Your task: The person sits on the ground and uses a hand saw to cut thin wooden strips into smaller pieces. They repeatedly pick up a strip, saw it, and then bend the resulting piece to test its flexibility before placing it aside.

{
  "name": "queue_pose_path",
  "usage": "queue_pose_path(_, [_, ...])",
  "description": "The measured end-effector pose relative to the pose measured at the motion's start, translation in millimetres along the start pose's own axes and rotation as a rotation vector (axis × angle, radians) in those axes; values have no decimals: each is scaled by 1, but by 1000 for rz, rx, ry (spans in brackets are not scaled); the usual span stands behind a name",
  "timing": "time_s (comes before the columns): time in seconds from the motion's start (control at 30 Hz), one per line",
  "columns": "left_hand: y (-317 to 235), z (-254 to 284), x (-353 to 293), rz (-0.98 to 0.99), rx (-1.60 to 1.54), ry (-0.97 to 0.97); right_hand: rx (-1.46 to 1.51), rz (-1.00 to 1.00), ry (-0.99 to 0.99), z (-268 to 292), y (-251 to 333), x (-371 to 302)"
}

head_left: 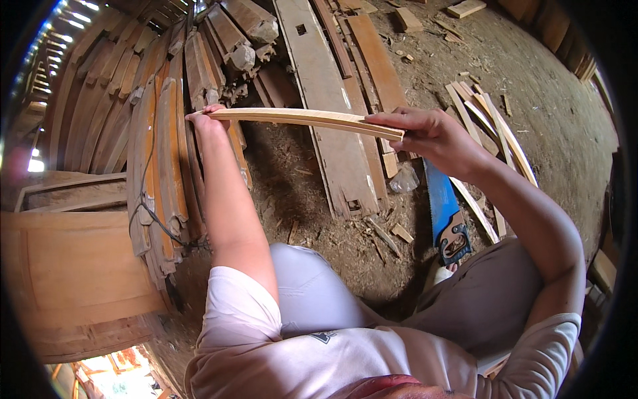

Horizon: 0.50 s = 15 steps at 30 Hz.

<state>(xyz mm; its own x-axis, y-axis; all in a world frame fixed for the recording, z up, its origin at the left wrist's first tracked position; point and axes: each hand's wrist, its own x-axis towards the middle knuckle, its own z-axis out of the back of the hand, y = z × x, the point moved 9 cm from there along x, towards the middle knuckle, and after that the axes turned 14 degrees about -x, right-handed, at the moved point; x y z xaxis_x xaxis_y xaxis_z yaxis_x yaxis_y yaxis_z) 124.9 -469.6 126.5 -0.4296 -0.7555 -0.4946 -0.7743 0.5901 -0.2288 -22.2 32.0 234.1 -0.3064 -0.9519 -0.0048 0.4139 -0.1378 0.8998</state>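
Note:
Stretched between both my hands is a thin, pale wooden strip (292,117), held up crosswise above the floor. It looks like two or more strips lying together, though I cannot tell for sure. My left hand (211,117) is closed around the far left end, next to the stacked timber. Pinching the right end between thumb and fingers is my right hand (435,136). Below my right hand, a handsaw (446,206) with a blue blade and a dark handle rests beside my leg.
Long weathered beams (173,146) are piled at the left, a dark cord over them. Wide planks (339,159) lie ahead on a floor (558,126) strewn with shavings. Loose pale strips (495,123) lie at the right. A wooden panel (80,266) stands at the near left.

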Motion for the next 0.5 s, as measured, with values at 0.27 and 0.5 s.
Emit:
queue_pose_path(0.27, [-5,3,9,-8,0,30,-24,73,-3,-3,1,3])
queue_pose_path(0.5, [-10,10,19,-32,29,7,-78,51,28,-1,4,2])
